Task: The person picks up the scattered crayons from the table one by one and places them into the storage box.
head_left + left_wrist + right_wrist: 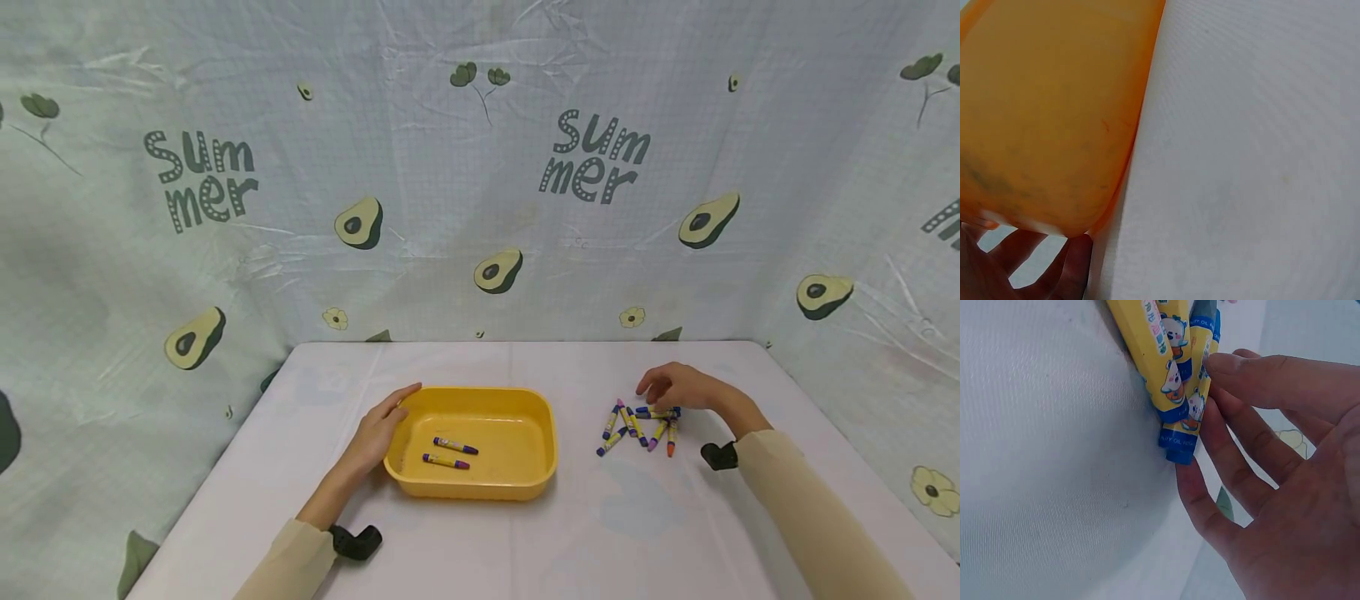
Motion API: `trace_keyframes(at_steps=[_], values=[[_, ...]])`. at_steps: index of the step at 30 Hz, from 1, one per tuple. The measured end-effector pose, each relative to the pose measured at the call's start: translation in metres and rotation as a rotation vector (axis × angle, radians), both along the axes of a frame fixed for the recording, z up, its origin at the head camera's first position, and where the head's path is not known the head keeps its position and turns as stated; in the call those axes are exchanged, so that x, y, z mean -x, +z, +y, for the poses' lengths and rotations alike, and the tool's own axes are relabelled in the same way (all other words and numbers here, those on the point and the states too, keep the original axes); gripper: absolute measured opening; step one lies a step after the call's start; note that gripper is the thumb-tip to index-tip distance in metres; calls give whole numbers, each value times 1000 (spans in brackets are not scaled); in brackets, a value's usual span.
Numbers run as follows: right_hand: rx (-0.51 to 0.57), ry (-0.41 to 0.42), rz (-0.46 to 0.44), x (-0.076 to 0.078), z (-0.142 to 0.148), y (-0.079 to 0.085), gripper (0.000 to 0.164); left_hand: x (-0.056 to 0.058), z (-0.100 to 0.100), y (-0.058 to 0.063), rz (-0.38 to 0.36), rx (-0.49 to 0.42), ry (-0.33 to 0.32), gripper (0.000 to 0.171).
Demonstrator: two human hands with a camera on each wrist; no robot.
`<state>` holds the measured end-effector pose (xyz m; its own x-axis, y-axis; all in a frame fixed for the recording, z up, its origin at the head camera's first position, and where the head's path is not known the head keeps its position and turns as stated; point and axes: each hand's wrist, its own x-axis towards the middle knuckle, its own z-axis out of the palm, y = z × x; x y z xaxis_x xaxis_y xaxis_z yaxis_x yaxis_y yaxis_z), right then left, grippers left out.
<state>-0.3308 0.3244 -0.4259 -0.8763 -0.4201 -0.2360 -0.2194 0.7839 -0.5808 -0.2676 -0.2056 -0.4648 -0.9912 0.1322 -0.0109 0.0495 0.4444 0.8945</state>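
Step in hand, by the look of it: picking one crayon off the loose pile. 12 o'clock = away from the person.

Yellow tray [510,454] mid-counter [517,550], two crayons inside, an upper one [455,446] and a lower one [446,461], both toward 8 o'clock of its middle. Crayon pile [634,425] on the counter at the tray's 3 o'clock, well apart from it.

Left hand [375,433]: fingers grasping the tray rim, 9 to 10 o'clock. Light hold should do; no tilting, or the loose crayons may roll.

Right hand [686,387]: over the pile's 1 to 2 o'clock edge, thumb and fingers bent close about the blue-ended crayon [1196,403]. Can't tell if the pinch has closed.

To do it well: thumb one side, index and middle the other, near mid-barrel so it won't swing. Watch the neighbouring crayon [1154,365]; in the right wrist view its end overlaps the target. Slide the target out toward 2 o'clock first, then lift; straight up could drag the neighbour along. Outer fingers up, clear of the orange-tipped crayon [672,437] at the pile's 4 o'clock. Gentle squeeze: the barrels look smooth and round, so could spin or roll.
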Motion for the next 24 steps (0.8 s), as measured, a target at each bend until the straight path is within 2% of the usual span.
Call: trace_keyframes(at_steps=[9, 24], values=[[15, 7, -44, -3, -1, 2, 29, 1, 0, 0, -5, -5, 1, 49], [-34, 39, 17, 1, 0, 1, 21, 2, 0, -1, 7, -3, 1, 48]])
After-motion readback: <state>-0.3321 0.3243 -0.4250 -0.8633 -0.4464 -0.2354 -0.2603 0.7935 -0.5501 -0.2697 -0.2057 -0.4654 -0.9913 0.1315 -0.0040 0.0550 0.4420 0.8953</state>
